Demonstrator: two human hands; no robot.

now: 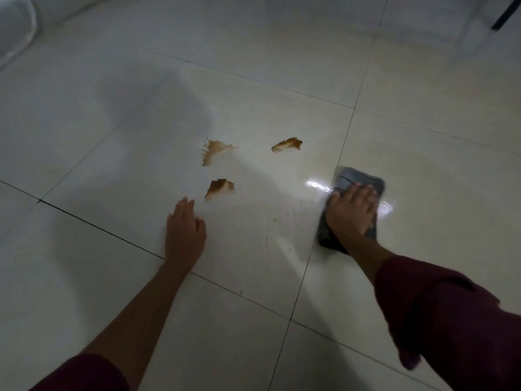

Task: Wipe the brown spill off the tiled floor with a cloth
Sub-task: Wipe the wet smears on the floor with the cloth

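Observation:
Three brown patches of the spill lie on a white floor tile: one at the left, one at the right and one nearer me. A wet smeared streak runs between them towards the lower right. My right hand presses flat, fingers straight, on a folded grey cloth to the right of the patches, across a tile joint. My left hand rests flat on the floor just below the nearest patch, not touching it.
The tiled floor is glossy white with dark grout lines. A white rounded object sits at the top left. A dark furniture leg stands at the top right. Faint brown specks dot the wet area between my hands.

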